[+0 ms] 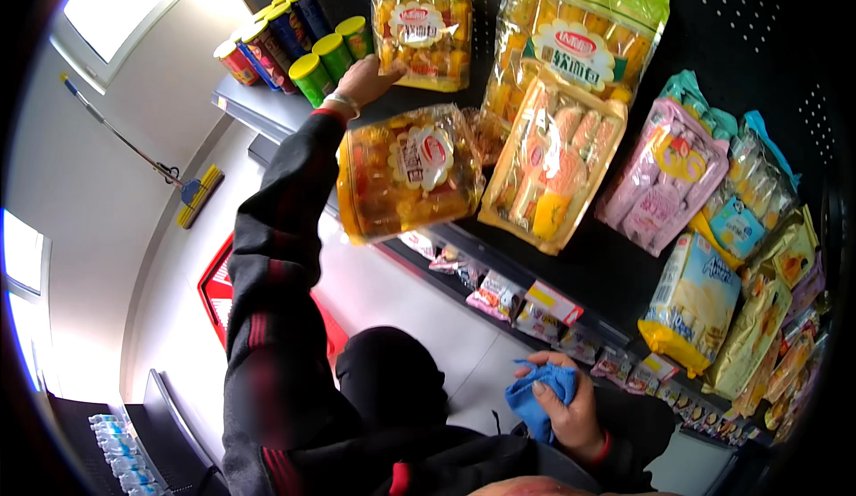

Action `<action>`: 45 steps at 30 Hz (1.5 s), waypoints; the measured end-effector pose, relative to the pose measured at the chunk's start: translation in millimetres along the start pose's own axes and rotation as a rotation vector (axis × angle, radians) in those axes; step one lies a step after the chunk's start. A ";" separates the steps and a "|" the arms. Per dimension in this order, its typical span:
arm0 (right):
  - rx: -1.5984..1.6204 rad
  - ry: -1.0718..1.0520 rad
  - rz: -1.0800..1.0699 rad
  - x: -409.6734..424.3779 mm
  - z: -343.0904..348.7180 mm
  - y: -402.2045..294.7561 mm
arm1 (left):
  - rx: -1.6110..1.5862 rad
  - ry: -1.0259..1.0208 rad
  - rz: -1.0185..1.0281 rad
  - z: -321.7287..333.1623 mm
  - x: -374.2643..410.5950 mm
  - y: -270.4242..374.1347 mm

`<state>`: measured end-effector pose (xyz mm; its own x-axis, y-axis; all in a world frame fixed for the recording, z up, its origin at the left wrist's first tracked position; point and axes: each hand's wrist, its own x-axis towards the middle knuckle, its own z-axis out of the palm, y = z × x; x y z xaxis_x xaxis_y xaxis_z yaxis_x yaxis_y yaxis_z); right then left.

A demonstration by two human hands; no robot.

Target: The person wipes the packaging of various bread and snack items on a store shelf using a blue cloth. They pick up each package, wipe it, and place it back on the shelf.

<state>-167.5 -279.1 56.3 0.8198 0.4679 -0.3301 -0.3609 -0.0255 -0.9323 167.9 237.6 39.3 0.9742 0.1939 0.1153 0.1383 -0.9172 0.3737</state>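
Observation:
My left hand (pixel 364 84) reaches over the shelf and grips the lower left corner of an upright clear bag of bread rolls (pixel 423 34), tied with brown film at the top. Some of its fingers are hidden behind the bag. Nearer to me, a second bag of bread rolls (pixel 409 173) lies tilted across the shelf's front part, beside my left forearm. In my right hand (pixel 568 409), low before my body, is a crumpled blue cloth (pixel 545 395). A large green-topped bag of bread (pixel 575 41) stands behind an orange pack of bread sticks (pixel 555 161).
Canisters with yellow lids (pixel 311 74) stand left of my left hand. Pink packs (pixel 665 168) and a yellow-and-blue bag (pixel 695 298) fill the right side. Small snack packs (pixel 498 295) hang on a lower level. A red basket (pixel 217 288) and a broom (pixel 197 195) are at the left.

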 end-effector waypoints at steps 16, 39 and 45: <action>-0.407 -0.067 -0.287 -14.7 16.0 8.9 | -0.182 -0.540 0.119 -32.6 -106.3 15.2; -0.515 -0.056 -0.248 -3.7 3.3 6.5 | -1.307 0.042 0.030 -29.2 -48.3 -34.1; -0.544 -0.086 -0.240 2.6 1.1 5.3 | -1.222 0.096 -0.117 10.6 -40.2 -51.4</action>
<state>-167.7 -277.0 50.6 0.8033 0.5856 -0.1086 0.1280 -0.3478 -0.9288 123.6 273.2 5.7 0.9429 0.3253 0.0713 -0.0842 0.0258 0.9961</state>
